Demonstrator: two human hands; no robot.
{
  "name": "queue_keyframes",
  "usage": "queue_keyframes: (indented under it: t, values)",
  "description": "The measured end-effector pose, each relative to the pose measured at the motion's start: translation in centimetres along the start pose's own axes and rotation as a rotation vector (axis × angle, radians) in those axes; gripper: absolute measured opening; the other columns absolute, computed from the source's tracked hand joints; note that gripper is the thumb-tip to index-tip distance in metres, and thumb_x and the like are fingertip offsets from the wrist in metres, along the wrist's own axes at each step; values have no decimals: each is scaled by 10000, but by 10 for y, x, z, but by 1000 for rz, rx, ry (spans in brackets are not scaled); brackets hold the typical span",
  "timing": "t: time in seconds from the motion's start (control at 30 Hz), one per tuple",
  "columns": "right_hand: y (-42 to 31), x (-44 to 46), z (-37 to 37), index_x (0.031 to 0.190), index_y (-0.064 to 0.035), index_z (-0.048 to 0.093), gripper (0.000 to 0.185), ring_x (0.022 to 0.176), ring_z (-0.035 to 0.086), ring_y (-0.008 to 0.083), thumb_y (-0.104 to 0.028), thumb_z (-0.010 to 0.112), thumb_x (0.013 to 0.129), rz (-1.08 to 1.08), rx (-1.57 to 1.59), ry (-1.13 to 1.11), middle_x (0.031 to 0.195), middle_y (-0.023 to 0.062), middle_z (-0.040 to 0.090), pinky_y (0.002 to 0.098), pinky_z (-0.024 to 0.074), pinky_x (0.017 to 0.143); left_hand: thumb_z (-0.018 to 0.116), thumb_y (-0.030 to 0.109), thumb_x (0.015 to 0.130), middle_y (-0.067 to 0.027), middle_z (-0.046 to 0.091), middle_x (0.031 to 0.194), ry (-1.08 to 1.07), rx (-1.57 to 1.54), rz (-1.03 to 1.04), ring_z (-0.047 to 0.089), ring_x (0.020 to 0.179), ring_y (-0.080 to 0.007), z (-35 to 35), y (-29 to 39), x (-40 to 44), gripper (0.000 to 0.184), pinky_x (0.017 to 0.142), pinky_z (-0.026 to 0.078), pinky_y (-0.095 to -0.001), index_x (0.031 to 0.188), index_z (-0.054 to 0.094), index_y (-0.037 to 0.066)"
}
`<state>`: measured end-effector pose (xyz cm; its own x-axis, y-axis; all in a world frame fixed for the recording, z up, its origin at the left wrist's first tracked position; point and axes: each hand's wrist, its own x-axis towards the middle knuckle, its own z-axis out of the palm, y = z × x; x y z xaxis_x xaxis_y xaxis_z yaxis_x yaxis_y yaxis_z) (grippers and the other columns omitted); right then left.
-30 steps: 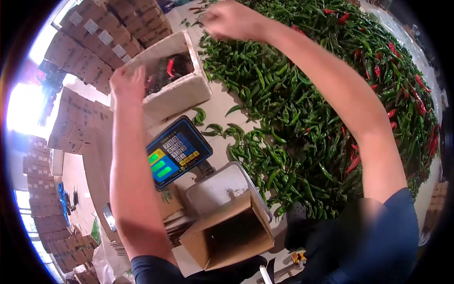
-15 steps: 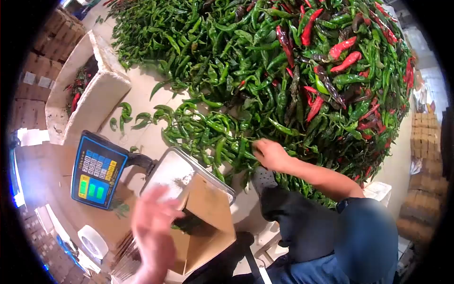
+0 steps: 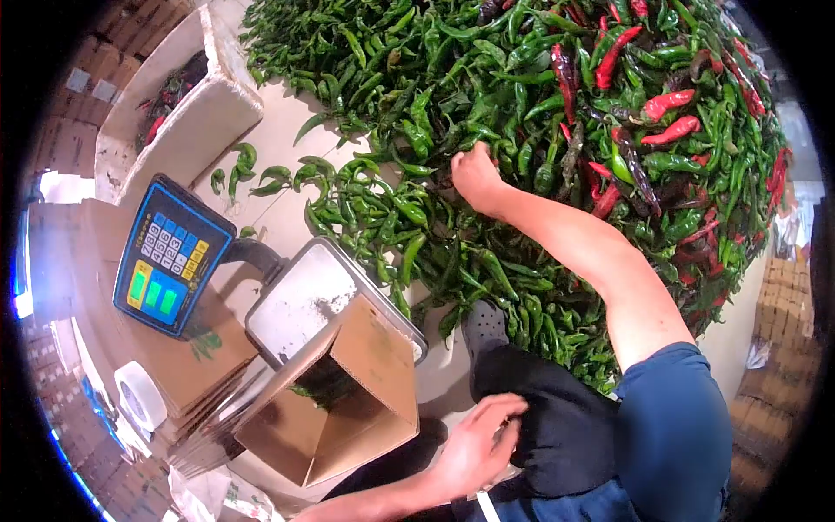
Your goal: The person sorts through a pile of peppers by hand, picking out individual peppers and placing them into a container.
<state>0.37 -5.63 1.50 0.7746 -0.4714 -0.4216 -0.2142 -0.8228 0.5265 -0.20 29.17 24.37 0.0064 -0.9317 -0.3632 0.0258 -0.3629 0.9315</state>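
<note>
My right hand [image 3: 477, 180] reaches into the large heap of green chili peppers [image 3: 417, 113], its fingers curled down among them; what they hold is hidden. Near my dark-trousered leg, my left hand [image 3: 478, 442] hangs with its fingers bent but apart and nothing visible in it. A cardboard box [image 3: 374, 361] rests tilted and open at the edge of the scale's metal plate [image 3: 300, 300], and some green peppers [image 3: 326, 383] show inside it. Left of the plate stands the scale's lit display [image 3: 174, 257].
A white foam box [image 3: 196, 126] with dark and red peppers stands at upper left. Flattened cardboard [image 3: 187, 357] and a tape roll [image 3: 139, 396] lie at left. Loose green peppers [image 3: 274, 180] are scattered on the floor. Red peppers [image 3: 670, 130] dot the heap.
My right hand has moved up and slightly left in the heap. My left hand has left the foam box, passed over the cardboard box and come down beside my leg. Some peppers now show in the cardboard box.
</note>
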Motion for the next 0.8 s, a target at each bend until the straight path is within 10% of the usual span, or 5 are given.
queue_keyframes:
  t: [0.2,0.57,0.67,0.7,0.8]
  values:
    - [-2,-87,-20,1125,106,540,387,780,650,250,-148,564,834,-35,486,-122,840,127,677,435,406,801,537,88,992,-56,687,1041,118,-286,-313,637,916,-120,34,-99,50,188,816,510,-274,1149,622,32]
    - [-44,-200,-51,1058,19,506,311,788,659,397,-135,625,815,-2,1157,114,979,210,623,453,566,661,568,370,1012,-71,610,1285,374,-1295,-217,563,1194,-213,37,-138,165,473,1057,430,-384,1323,536,15]
    - [-57,-199,-37,1329,62,390,612,891,671,408,-151,648,817,-310,1219,226,1096,244,621,478,573,748,620,310,985,-98,673,1149,596,-1413,-406,634,1047,-221,19,-141,166,310,941,503,-377,1110,640,27]
    - [-31,-193,-51,1353,61,418,634,942,667,407,-142,656,802,-442,1340,-101,1137,231,624,494,563,780,648,178,961,-90,691,1002,709,-1389,-422,659,930,-193,21,-159,167,168,821,533,-353,1046,631,33]
    - [4,-147,-63,1158,31,577,411,975,619,416,-196,664,827,-336,1057,-317,1036,219,626,492,516,819,661,98,933,-76,655,828,910,-1126,-409,627,688,-176,17,-154,155,82,685,532,-346,967,625,32]
